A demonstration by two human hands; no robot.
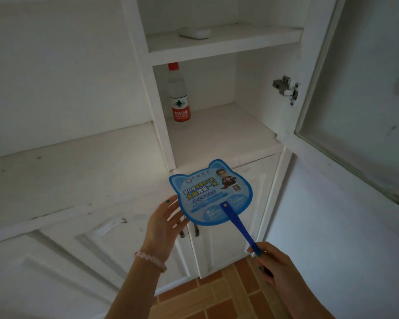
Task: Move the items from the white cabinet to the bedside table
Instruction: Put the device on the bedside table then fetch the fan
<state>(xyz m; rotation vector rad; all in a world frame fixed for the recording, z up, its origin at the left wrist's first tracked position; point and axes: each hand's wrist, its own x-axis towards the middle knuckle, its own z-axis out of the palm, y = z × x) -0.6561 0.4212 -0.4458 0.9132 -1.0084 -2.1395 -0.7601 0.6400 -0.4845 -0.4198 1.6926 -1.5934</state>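
While the white cabinet (217, 139) is standing with its glass door (355, 100) swung open, these things are showing:
Fans: one blue cat-eared hand fan (211, 193), being held out in front of the cabinet, off the shelves; Chinese print, a cartoon figure and a QR code are showing, too blurred to read.
Right hand (278, 270): its grip is closing around the end of the fan's blue handle.
Left hand (162, 223): fingers are spreading apart, touching the fan's left edge; one pink bead bracelet (150, 260) is sitting on the wrist.
Bottles: one water bottle (178, 94), red cap, red Nongfu Spring label, standing on the lower shelf.
Upper shelf: one small white object (195, 32), unclear.
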